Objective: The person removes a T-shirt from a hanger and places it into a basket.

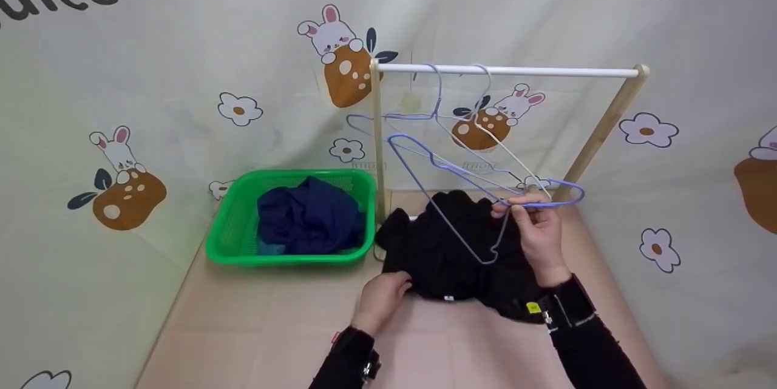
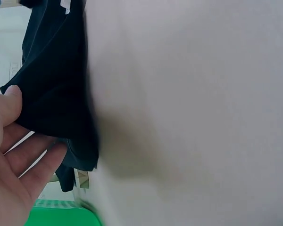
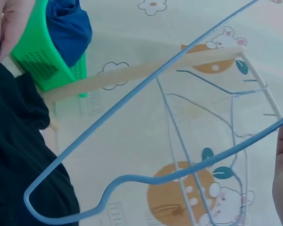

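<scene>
Black garment lies spread on the table, with a small white label and a yellow tag at its near edge. My left hand pinches the garment's near left edge between thumb and fingers; the left wrist view shows the dark cloth lifted there. Above the garment, my right hand grips a blue-purple wire hanger near one end. The hanger is tilted, its hook pointing down toward the cloth and its other end reaching up to the left. In the right wrist view, most of the right hand is out of frame.
A small rack with a white bar and wooden posts stands behind the garment. From the bar hang a purple hanger and a white hanger. At left sits a green basket holding navy cloth. Printed curtains surround the table.
</scene>
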`<state>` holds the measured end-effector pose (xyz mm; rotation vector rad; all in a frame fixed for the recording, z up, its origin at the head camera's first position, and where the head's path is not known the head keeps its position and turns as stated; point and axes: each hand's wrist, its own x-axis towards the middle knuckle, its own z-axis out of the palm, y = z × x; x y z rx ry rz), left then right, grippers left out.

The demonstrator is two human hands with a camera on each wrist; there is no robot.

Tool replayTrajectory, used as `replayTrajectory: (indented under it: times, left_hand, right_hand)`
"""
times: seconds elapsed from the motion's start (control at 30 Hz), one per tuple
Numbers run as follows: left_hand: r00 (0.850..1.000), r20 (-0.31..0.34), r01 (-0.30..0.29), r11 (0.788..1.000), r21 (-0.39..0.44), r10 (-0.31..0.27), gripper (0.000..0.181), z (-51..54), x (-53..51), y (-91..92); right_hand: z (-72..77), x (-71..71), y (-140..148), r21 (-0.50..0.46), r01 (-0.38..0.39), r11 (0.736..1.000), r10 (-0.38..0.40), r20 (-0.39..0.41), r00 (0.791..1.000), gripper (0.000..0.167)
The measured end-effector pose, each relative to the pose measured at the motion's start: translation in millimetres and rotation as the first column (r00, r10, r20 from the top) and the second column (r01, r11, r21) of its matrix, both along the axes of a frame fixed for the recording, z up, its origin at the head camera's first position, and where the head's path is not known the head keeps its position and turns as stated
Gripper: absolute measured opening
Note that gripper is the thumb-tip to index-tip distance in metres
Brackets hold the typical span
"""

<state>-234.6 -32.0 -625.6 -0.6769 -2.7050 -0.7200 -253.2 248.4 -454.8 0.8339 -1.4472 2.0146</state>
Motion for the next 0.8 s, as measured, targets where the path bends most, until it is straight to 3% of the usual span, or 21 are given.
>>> replayTrajectory:
  times: [0.27, 0.47, 0.63, 0.8]
  left_hand:
    - [1.000, 0.017, 0.004, 1.000, 0.001, -0.004, 0.006, -4.3, 0.7, -5.0]
    - [0.999, 0.041, 0.021, 1.000, -0.009, -0.020, 0.022, -5.1, 2.1, -5.0]
    - [0.999, 0.039, 0.020, 1.000, -0.021, -0.019, 0.050, -1.8, 2.3, -5.7]
    - [1.000, 0.015, -0.007, 1.000, 0.019, 0.007, 0.071, 0.6, 1.6, -7.8]
  right_hand:
    - [43.9, -0.3, 28, -0.012, 0.141, 0.990, -0.141, -0.062, 0.988, 0.019]
    - [74.9, -4.9, 55, -0.043, 0.294, 0.955, -0.297, -0.094, 0.950, 0.011]
    - [86.6, -12.7, 77, -0.136, 0.349, 0.927, -0.361, -0.085, 0.929, 0.014]
    - [84.5, -22.4, 93, -0.191, 0.412, 0.891, -0.424, -0.026, 0.905, 0.009]
